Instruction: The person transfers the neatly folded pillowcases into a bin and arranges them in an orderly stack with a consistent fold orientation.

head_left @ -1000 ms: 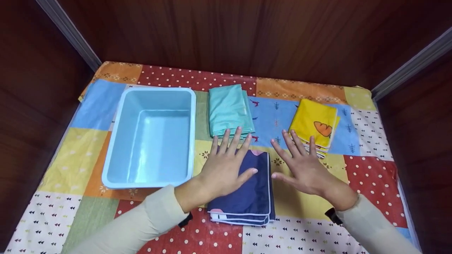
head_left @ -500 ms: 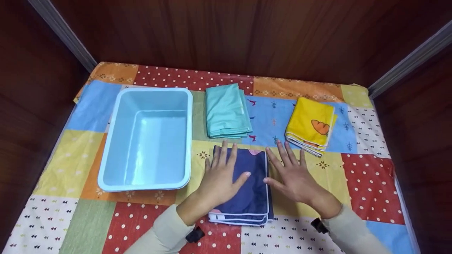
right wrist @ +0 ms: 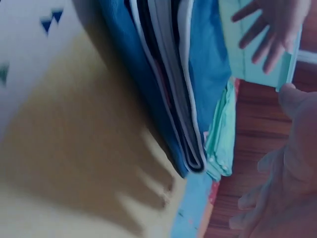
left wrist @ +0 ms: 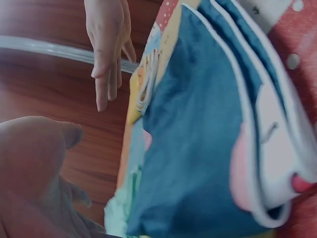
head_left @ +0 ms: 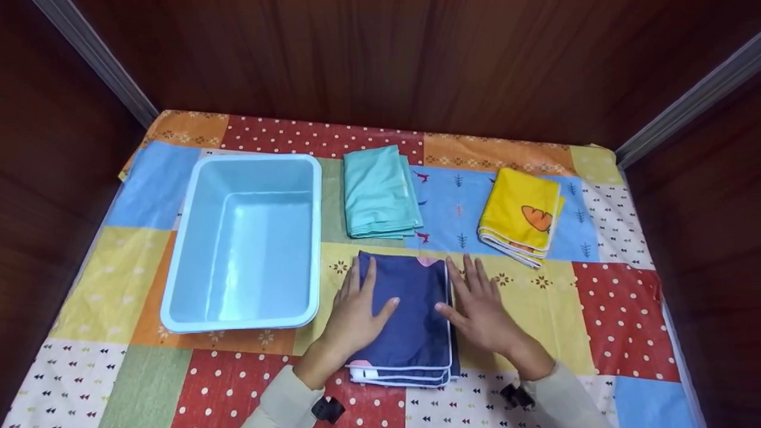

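Navy folded cloth point(head_left: 410, 321), white trim round its layers, lies toward the near edge of the patchwork-topped table point(head_left: 618, 315), about midway between the left and right edges. Left hand point(head_left: 357, 312) is over the cloth's left side, right hand point(head_left: 480, 312) just off its right side. Grip-wise, both are pretty wide: fingers stretched out, thumbs pointing in at each other, nothing held in either. Going by the wrist views, both look to be up above the table and clear of the cloth, and the right one's throwing a finger shadow beside it.

As for the rest, a light blue tub point(head_left: 267, 255) fills much of the table's left half, a folded teal cloth point(head_left: 377, 193) is near the middle of the far edge, and a folded yellow cloth point(head_left: 520, 208) with an orange print sits toward the far right corner.
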Demonstrator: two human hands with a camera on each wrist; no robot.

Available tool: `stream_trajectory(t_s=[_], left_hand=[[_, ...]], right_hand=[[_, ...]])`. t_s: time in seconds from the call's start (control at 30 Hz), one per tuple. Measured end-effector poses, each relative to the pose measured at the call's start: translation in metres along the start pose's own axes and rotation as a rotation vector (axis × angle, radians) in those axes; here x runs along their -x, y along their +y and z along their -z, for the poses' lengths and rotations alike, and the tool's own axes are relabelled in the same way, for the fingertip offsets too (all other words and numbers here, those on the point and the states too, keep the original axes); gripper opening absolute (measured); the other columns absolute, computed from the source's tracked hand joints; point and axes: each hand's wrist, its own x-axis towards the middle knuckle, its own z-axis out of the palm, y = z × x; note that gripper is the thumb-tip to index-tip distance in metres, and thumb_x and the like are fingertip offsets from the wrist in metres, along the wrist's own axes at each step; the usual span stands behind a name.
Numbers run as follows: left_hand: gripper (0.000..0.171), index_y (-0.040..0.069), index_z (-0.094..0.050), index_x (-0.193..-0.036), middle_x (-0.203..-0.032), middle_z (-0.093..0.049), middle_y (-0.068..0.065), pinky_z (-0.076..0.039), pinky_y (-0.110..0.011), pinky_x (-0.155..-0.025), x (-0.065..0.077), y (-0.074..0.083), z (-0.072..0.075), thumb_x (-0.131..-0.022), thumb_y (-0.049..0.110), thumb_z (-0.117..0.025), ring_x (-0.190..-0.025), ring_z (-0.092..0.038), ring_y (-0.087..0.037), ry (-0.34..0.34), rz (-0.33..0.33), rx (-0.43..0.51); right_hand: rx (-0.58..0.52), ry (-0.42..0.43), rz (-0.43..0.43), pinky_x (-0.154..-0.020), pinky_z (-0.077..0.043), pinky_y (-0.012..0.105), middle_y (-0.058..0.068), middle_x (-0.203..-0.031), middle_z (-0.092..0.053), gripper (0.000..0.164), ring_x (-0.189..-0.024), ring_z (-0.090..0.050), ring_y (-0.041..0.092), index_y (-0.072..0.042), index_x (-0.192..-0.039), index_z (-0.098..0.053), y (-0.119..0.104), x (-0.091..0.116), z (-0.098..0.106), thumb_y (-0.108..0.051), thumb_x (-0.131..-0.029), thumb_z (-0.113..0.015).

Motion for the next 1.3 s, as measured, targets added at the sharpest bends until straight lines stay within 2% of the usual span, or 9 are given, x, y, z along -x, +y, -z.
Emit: stream_trajectory(t_s=[0.2,0.3,0.43,0.63,0.83,0.97,1.07,1.17,1.3], left_hand=[[0.081,-0.002,-0.025,-0.159,-0.161,-0.018,-0.036,-0.031,-0.068,-0.112,0.002,-0.019,-0.008,-0.099,0.034,-0.065,-0.145,-0.025,-0.055,0.046,0.063,0.078],[0.082,-0.006,-0.023,-0.158,-0.16,-0.021,-0.036,-0.029,-0.066,-0.114,0.001,-0.023,-0.009,-0.099,0.034,-0.065,-0.145,-0.025,-0.054,0.067,0.088,0.11],[0.082,-0.009,-0.024,-0.157,-0.159,-0.027,-0.035,-0.031,-0.062,-0.115,0.003,-0.024,-0.01,-0.099,0.032,-0.065,-0.145,-0.028,-0.051,0.096,0.113,0.157],[0.077,-0.012,-0.028,-0.154,-0.155,-0.034,-0.035,-0.031,-0.061,-0.115,0.004,-0.023,-0.01,-0.099,0.029,-0.064,-0.143,-0.033,-0.05,0.108,0.157,0.242],[0.073,-0.013,-0.033,-0.151,-0.15,-0.038,-0.036,-0.031,-0.059,-0.115,-0.001,-0.023,-0.01,-0.098,0.025,-0.065,-0.14,-0.038,-0.049,0.106,0.21,0.335],[0.069,-0.014,-0.036,-0.149,-0.142,-0.045,-0.034,-0.042,-0.057,-0.107,-0.007,-0.023,-0.01,-0.098,0.021,-0.065,-0.127,-0.051,-0.046,0.113,0.24,0.424],[0.065,-0.014,-0.037,-0.148,-0.136,-0.052,-0.031,-0.047,-0.053,-0.1,-0.011,-0.023,-0.01,-0.098,0.017,-0.064,-0.118,-0.057,-0.04,0.092,0.279,0.552],[0.061,-0.014,-0.037,-0.146,-0.133,-0.055,-0.029,-0.048,-0.05,-0.099,-0.014,-0.023,-0.01,-0.098,0.013,-0.062,-0.116,-0.057,-0.037,0.068,0.324,0.67],[0.057,-0.018,-0.038,-0.144,-0.132,-0.057,-0.031,-0.048,-0.048,-0.1,-0.017,-0.024,-0.012,-0.099,0.01,-0.058,-0.117,-0.058,-0.037,0.062,0.339,0.723]], right_hand=[[-0.11,0.0,-0.087,-0.111,-0.021,0.076,0.032,-0.164,-0.012,0.082,-0.15,-0.012,0.053,-0.007,-0.163,-0.02,0.001,0.001,-0.02,-0.044,-0.101,-0.059],[-0.153,0.001,-0.147,-0.11,-0.027,0.073,0.031,-0.165,-0.013,0.083,-0.148,-0.017,0.051,-0.01,-0.164,-0.017,0.0,0.0,-0.026,-0.044,-0.101,-0.06],[-0.216,0.016,-0.23,-0.111,-0.034,0.066,0.032,-0.16,-0.022,0.085,-0.142,-0.026,0.048,-0.009,-0.164,-0.015,-0.001,-0.001,-0.032,-0.042,-0.101,-0.061],[-0.324,0.015,-0.32,-0.113,-0.033,0.062,0.035,-0.154,-0.027,0.09,-0.138,-0.032,0.048,-0.001,-0.162,-0.009,-0.001,-0.002,-0.035,-0.043,-0.101,-0.061],[-0.411,0.048,-0.332,-0.117,-0.029,0.059,0.034,-0.152,-0.027,0.089,-0.137,-0.035,0.045,0.007,-0.16,-0.014,-0.003,-0.001,-0.038,-0.039,-0.101,-0.062],[-0.5,0.073,-0.328,-0.118,-0.027,0.059,0.034,-0.151,-0.03,0.085,-0.137,-0.036,0.044,0.01,-0.157,-0.018,-0.005,-0.002,-0.039,-0.032,-0.1,-0.065],[-0.64,0.097,-0.353,-0.11,-0.04,0.055,0.032,-0.143,-0.043,0.073,-0.127,-0.048,0.042,0.012,-0.151,-0.03,-0.006,-0.006,-0.039,-0.024,-0.1,-0.067],[-0.766,0.12,-0.431,-0.093,-0.052,0.04,0.027,-0.128,-0.055,0.059,-0.11,-0.058,0.033,0.011,-0.141,-0.041,-0.006,-0.011,-0.038,-0.017,-0.098,-0.068],[-0.868,0.144,-0.523,-0.075,-0.049,0.025,0.019,-0.113,-0.057,0.054,-0.093,-0.056,0.022,0.012,-0.135,-0.043,-0.003,-0.018,-0.036,-0.014,-0.095,-0.07]])
